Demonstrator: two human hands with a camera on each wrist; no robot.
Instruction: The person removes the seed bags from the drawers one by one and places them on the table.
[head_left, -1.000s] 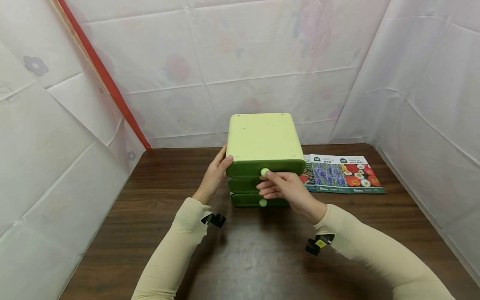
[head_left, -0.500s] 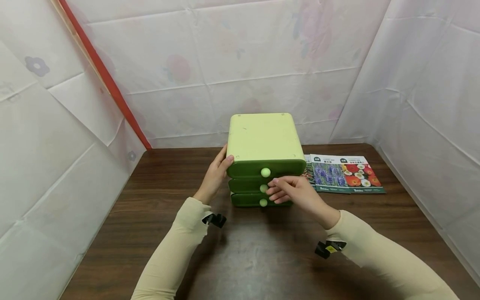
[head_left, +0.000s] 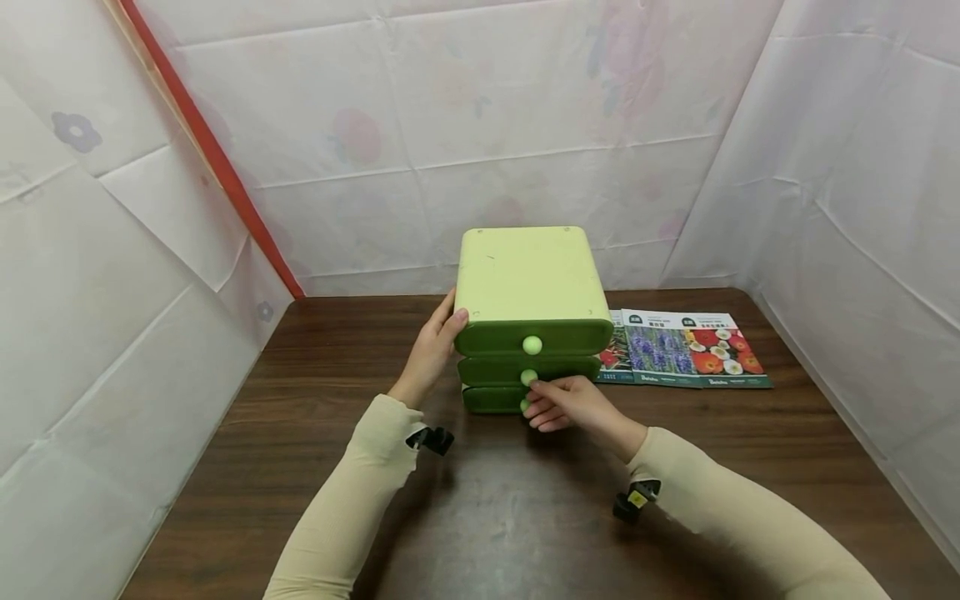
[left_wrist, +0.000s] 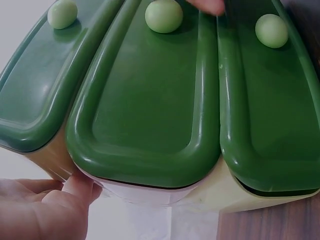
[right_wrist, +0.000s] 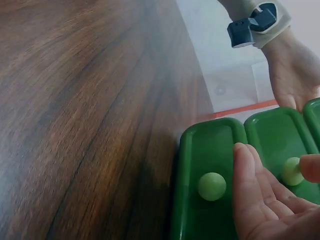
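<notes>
A light green drawer cabinet (head_left: 532,271) with three dark green drawer fronts stands upright on the table. Each front carries a round pale green knob, and all three drawers look pushed in. My left hand (head_left: 433,346) rests against the cabinet's left side, its thumb near the top front corner; some of its fingers are hidden. At the middle drawer's knob (right_wrist: 291,172) is my right hand (head_left: 577,410), thumb tip touching the knob and fingers stretched out in front of the drawers. The bottom knob (right_wrist: 212,186) lies beside those fingers, and the top knob (head_left: 532,345) is untouched.
Several flower seed packets (head_left: 675,350) lie overlapping on the dark wooden table (head_left: 337,367), right of the cabinet. A white sheet wall (head_left: 420,150) stands behind, with more sheeting on both sides. A red strip (head_left: 217,158) runs along the left corner.
My right hand has left the top knob, drawn back a little to the right, and come down to the middle knob. My left hand and the cabinet stay put.
</notes>
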